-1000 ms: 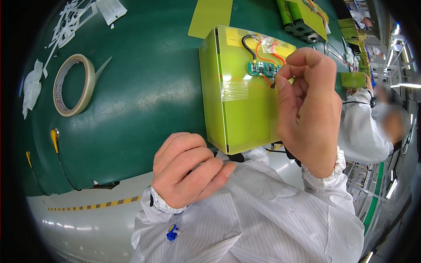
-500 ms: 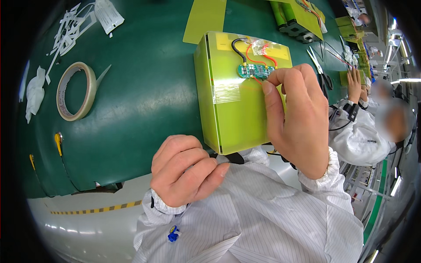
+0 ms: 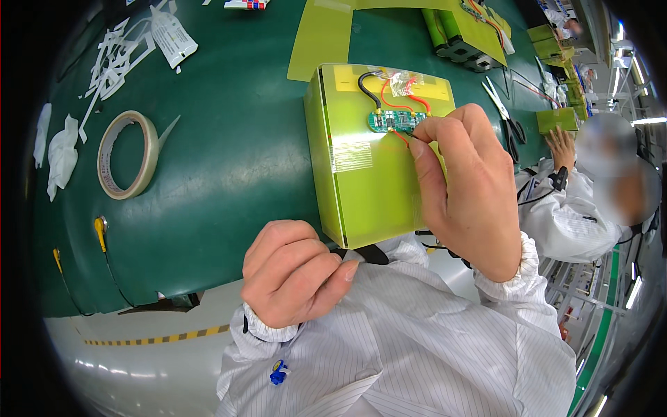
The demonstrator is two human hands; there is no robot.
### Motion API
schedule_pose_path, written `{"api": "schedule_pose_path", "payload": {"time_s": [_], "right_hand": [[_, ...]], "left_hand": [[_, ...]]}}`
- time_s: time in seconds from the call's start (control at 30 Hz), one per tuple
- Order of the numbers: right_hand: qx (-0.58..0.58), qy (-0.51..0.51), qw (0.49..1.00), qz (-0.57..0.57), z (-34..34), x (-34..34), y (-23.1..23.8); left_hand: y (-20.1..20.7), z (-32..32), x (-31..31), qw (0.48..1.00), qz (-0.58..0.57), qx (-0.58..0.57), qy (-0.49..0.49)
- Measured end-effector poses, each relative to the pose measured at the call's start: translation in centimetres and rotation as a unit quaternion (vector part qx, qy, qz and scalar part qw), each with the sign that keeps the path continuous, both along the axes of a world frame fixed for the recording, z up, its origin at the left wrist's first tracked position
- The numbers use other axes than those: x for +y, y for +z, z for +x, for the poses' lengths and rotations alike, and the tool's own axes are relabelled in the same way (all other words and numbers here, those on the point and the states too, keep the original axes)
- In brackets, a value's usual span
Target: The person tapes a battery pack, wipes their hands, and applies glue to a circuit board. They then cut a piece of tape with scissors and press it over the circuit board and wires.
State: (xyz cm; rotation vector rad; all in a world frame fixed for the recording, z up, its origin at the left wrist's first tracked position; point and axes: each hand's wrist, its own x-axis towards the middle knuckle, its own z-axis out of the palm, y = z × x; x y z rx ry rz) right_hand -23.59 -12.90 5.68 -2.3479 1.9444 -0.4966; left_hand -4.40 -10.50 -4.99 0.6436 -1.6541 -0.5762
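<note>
While the right hand pinches a wire, yellow-green pack lies on green table.

- A green bench carried everything.
- A tape roll lay flat at its left.
- White paper scraps were strewn at the far left, and crumpled white bits lay beside the roll.
- A yellow-green pack sat at the near edge, overhanging it slightly.
- A yellow-green sheet lay flat behind the pack.
- Scissors lay to the right.
- A second pack sat at the far right.
- A yellow-tipped lead rested near the front-left edge.
</note>
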Motion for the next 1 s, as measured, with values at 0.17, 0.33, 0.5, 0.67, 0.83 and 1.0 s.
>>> {"api": "schedule_pose_path", "payload": {"time_s": [0.17, 0.33, 0.5, 0.67, 0.83, 1.0], "right_hand": [[-0.035, -0.021, 0.999, 0.016, -0.1, -0.2, 0.5], [-0.079, -0.022, 0.996, 0.044, -0.6, 0.1, 1.7], [-0.117, -0.017, 0.992, 0.041, -1.7, 0.8, 2.7], [-0.106, 0.018, 0.994, 0.036, -2.5, 1.2, 1.4], [-0.142, 0.134, 0.98, 0.043, -1.5, 2.2, -0.4], [-0.168, 0.304, 0.938, 0.003, -2.4, 2.0, -0.8]], "left_hand": [[-0.2, -0.1, 0.0, 1.0, 0.003, 0.0, 0.006], [0.0, 0.2, 0.1, 1.0, 0.013, -0.016, 0.0], [-0.1, 0.2, 0.0, 1.0, 0.0, -0.019, -0.012], [0.5, 0.3, 0.2, 0.998, 0.03, -0.052, -0.009], [0.3, 0.5, 0.5, 0.998, 0.043, -0.051, -0.013], [0.6, -0.4, 0.0, 0.998, 0.048, -0.014, 0.024]]}}
